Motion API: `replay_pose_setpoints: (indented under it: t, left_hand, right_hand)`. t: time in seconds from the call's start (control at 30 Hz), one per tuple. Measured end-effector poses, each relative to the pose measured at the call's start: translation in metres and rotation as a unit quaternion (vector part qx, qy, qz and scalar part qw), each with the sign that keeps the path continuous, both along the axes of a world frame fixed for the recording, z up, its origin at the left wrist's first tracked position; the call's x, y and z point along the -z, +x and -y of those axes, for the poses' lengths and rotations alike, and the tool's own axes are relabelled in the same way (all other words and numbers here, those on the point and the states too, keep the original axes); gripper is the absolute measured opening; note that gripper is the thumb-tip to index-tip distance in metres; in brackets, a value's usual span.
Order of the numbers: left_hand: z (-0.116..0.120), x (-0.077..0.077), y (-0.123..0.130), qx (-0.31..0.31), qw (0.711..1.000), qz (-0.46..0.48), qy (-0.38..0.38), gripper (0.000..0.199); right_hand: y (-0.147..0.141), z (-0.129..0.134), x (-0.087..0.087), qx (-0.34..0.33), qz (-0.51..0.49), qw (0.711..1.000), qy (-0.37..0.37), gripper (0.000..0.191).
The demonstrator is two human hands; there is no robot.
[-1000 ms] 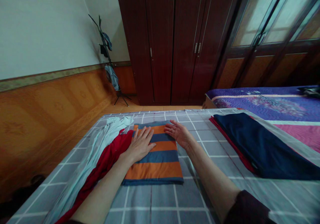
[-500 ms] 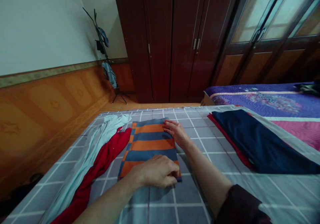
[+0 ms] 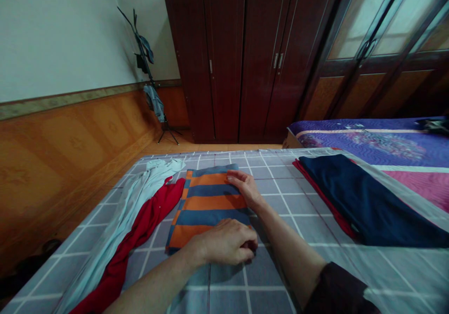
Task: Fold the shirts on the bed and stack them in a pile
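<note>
A folded cloth with orange and blue-grey stripes point(image 3: 210, 203) lies flat on the grey checked sheet point(image 3: 280, 276). My left hand point(image 3: 231, 241) is curled over its near right corner, fingers bent together; what they pinch, if anything, is hidden. On the far right edge of the cloth rests my right hand point(image 3: 245, 188), its fingers stretched out and touching the fabric.
Left of the cloth lie a red garment point(image 3: 140, 230) and a pale blue garment point(image 3: 121, 220). Folded navy trousers point(image 3: 365, 202) lie on the right over something red. Beyond are a purple bed point(image 3: 386, 141), a dark wardrobe point(image 3: 228, 61) and a coat stand point(image 3: 147, 71).
My left hand has shifted slightly right at the near corner. My right hand has drawn slightly nearer along the right edge. The camera view has moved a little.
</note>
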State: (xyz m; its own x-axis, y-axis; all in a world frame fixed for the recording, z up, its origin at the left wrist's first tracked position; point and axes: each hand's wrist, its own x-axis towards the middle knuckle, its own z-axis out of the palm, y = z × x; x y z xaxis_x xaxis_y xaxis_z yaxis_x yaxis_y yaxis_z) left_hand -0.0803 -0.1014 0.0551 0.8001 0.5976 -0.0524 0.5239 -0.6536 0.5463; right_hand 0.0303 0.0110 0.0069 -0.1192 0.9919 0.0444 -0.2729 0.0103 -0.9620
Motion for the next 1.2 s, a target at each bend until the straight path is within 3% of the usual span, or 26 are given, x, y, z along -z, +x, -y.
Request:
replay_pose_setpoints:
  t: [0.07,0.2,0.37,0.53,0.6,0.7,0.77,1.2]
  left_hand:
    - [0.000,0.001,0.000,0.006,1.000,0.012,-0.010,0.010]
    - [-0.001,0.002,0.001,-0.045,0.998,0.007,0.031,0.010]
    - [0.000,0.001,0.003,0.008,1.000,0.007,0.021,0.007]
    - [-0.002,0.011,0.005,-0.054,0.985,-0.005,0.163,0.013]
    - [-0.004,0.018,0.004,-0.057,0.980,-0.020,0.190,0.026]
    - [-0.008,0.029,0.000,-0.061,0.984,-0.052,0.160,0.057]
    - [-0.009,0.034,-0.002,-0.063,0.987,-0.077,0.128,0.067]
    - [-0.008,0.028,-0.002,-0.061,0.992,-0.074,0.078,0.071]
  right_hand:
    - [0.000,-0.002,0.001,0.015,0.002,1.000,0.013,0.037]
    - [0.002,-0.004,0.003,0.023,0.009,0.999,0.031,0.039]
    - [0.002,-0.005,0.004,0.043,0.019,0.998,0.031,0.037]
    - [0.003,-0.009,0.006,0.100,0.018,0.994,0.045,0.042]
    - [0.008,-0.012,0.007,0.129,0.022,0.991,0.034,0.044]
    - [0.019,-0.018,0.010,0.183,0.029,0.983,0.009,0.043]
    - [0.024,-0.022,0.012,0.202,0.031,0.979,-0.006,0.040]
    - [0.015,-0.018,0.022,0.167,0.143,0.975,0.031,0.045]
